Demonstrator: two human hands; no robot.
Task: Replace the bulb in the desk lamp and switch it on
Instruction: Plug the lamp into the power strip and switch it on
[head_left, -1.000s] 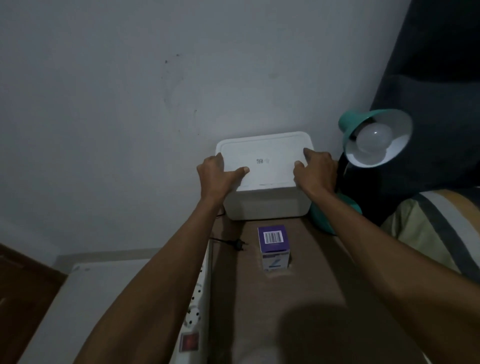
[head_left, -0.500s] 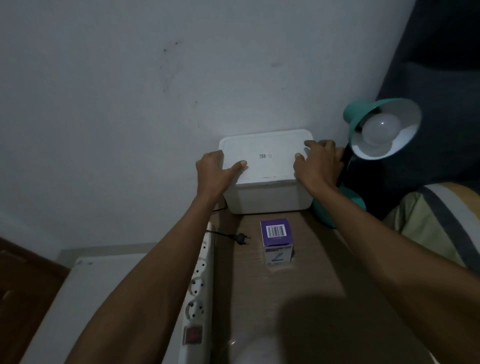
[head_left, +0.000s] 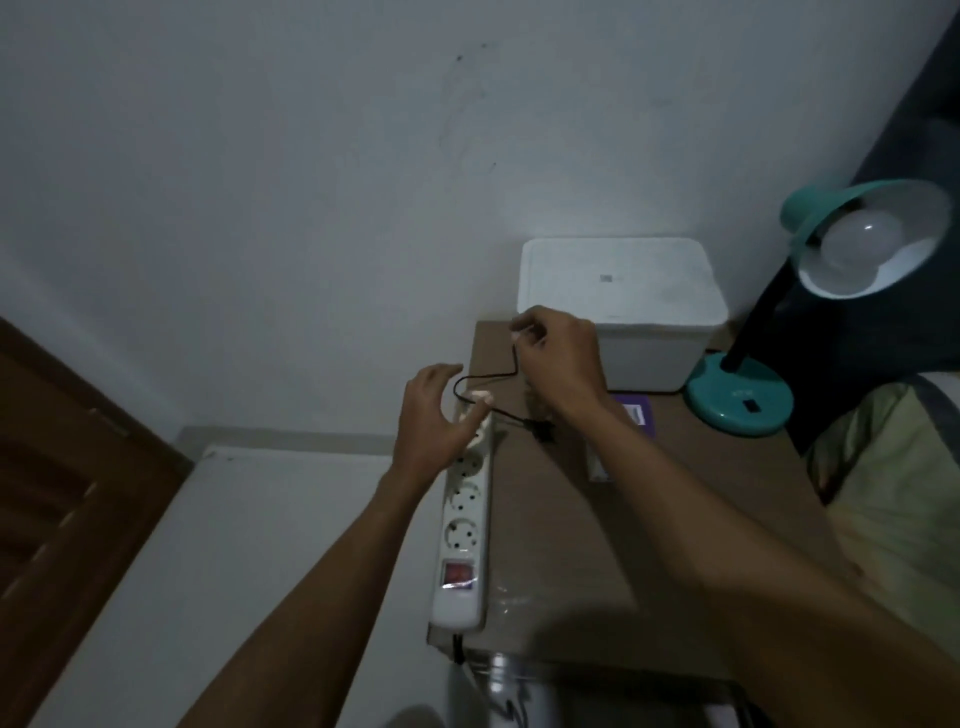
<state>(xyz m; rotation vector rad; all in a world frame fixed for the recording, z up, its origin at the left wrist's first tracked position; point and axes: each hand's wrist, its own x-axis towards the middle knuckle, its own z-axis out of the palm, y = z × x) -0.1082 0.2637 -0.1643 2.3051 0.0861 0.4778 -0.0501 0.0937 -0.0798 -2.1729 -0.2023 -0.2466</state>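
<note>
A teal desk lamp with a round glossy base stands at the table's far right, its frosted white bulb unlit in the shade. The right hand pinches the thin black cord; the left hand hangs spread over the white plastic power strip.

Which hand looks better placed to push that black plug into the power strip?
The right hand, probably: it already pinches the black cord, whose plug lies just beside the power strip. The left hand hovers open over the strip's far sockets, better suited to steadying it.
</note>
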